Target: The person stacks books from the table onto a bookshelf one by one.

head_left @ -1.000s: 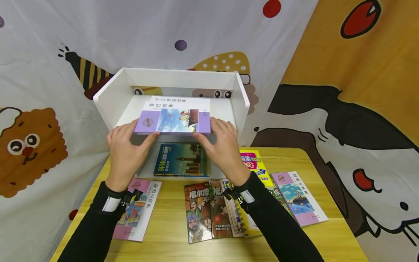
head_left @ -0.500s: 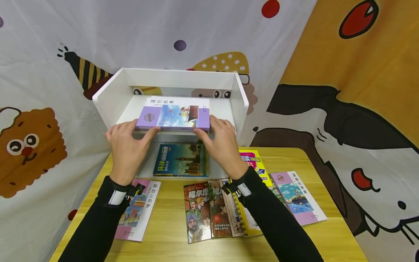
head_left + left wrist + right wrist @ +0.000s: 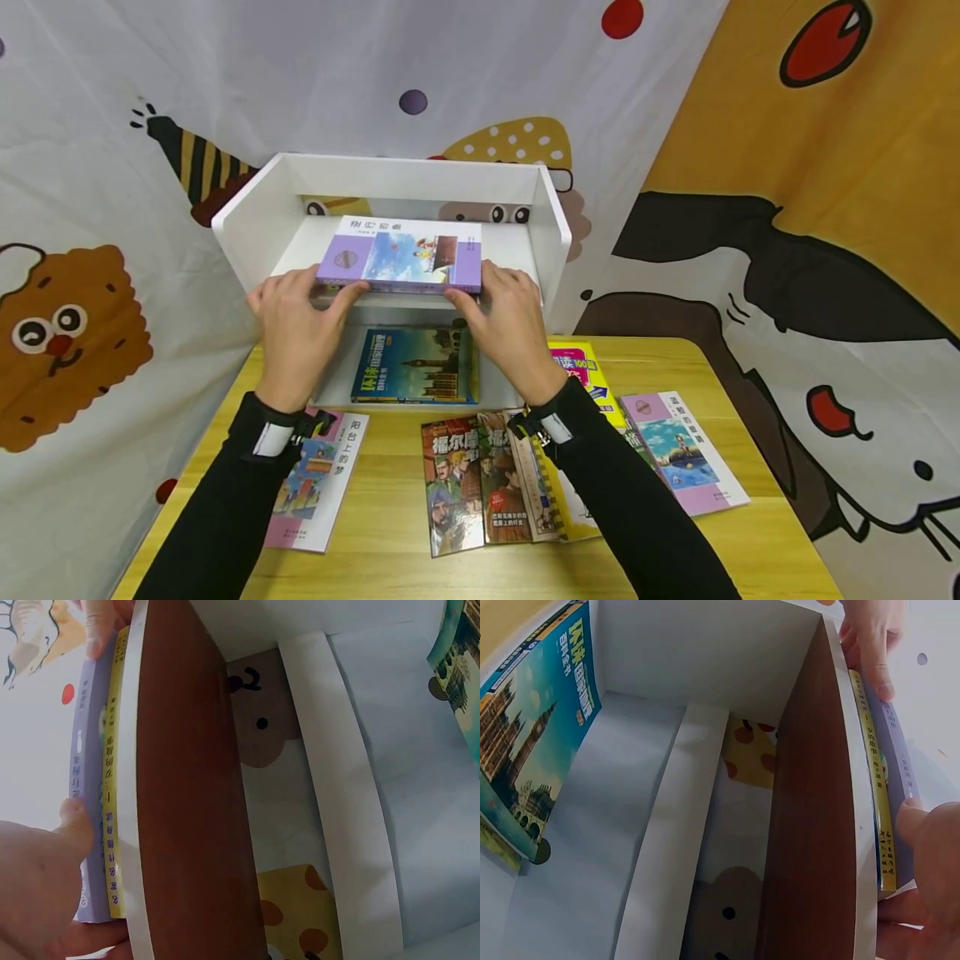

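A purple-and-white book (image 3: 405, 260) lies flat on a yellow-spined book (image 3: 115, 795) at the front of the upper board of a white desktop shelf (image 3: 412, 173). My left hand (image 3: 300, 329) holds the left end of the pair, its thumb against the purple spine. At the right end my right hand (image 3: 517, 325) grips likewise, fingers along the side and thumb in front. Both wrist views show the purple spine stacked against the yellow one, right at the board's edge. The far fingers are partly hidden behind the books.
On the lower board lies a teal book (image 3: 416, 367) with a tower on it. A pink-and-white book (image 3: 318, 483) rests on the wooden table (image 3: 390, 500) at left. Several overlapping books, including a comic-style one (image 3: 453, 487) and another pink one (image 3: 682, 454), lie at right.
The purple book has come down and slid back a little, and now covers the white cover that showed behind it. Both hands moved with it, keeping their grip.
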Demonstrator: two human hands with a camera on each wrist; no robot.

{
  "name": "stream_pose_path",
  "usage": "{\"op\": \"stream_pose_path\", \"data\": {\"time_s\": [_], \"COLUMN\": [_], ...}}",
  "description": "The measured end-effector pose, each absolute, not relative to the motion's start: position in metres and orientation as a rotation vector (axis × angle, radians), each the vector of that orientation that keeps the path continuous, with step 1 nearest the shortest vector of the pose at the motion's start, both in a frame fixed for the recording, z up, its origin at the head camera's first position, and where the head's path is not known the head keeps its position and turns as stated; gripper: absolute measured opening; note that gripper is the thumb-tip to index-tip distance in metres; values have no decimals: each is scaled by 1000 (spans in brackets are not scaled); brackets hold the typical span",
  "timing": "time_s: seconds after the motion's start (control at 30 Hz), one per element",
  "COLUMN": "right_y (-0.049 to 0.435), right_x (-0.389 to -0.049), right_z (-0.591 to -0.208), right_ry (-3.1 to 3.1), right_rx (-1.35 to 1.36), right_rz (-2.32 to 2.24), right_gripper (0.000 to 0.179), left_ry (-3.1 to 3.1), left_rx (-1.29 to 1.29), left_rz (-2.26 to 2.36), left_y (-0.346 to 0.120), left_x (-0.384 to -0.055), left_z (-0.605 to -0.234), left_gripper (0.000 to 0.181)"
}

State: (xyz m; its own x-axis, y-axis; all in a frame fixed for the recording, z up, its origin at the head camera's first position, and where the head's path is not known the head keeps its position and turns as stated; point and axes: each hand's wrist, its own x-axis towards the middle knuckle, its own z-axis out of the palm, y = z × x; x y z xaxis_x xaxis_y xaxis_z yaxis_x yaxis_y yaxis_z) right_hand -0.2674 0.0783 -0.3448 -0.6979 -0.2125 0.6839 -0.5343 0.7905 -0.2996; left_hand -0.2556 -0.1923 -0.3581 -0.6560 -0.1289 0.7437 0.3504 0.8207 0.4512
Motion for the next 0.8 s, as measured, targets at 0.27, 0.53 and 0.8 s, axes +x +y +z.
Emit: {"op": "stream_pose_path", "data": {"time_s": [0.27, 0.53, 0.8], "right_y": [78, 76, 76], "right_x": [-269, -270, -273], "right_z": [-344, -343, -341], "right_ry": [-2349, -2370, -2351], "right_rx": [525, 485, 479], "right_rz": [622, 607, 620], "right_gripper": [45, 47, 45], "left_ry": [-2210, -2210, -2219], "left_rx": [-153, -126, -111], "left_rz": [-743, -741, -744], "left_y": [-192, -192, -191], "left_x": [-258, -261, -264], "left_z": [-357, -357, -356], "left_gripper": [60, 63, 62]}}
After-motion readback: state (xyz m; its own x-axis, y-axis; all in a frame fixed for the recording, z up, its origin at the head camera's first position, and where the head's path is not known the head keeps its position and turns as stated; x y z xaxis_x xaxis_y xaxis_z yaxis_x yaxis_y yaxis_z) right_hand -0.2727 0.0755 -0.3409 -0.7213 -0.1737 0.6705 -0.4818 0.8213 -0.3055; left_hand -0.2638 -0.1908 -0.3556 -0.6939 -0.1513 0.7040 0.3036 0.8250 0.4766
